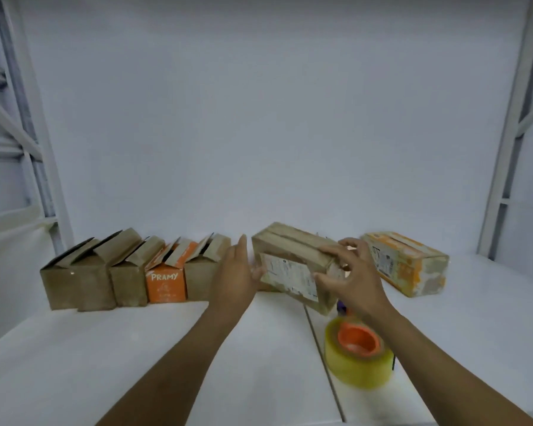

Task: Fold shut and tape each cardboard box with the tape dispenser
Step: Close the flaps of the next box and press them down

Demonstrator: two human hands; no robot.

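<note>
The left hand (233, 278) pressed flat against the box (290, 247) while the right hand (351, 278) gripped it; squaring it first should ease taping.

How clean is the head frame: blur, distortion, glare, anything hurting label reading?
Head view: wide-angle distortion bows the shelf uprights at both edges; lighting flat, bluish, with faint shadows and no glare; tape roll looks soft and smeared; PRAMY on the orange box reads, but print on the labelled box is too blurred.
</note>
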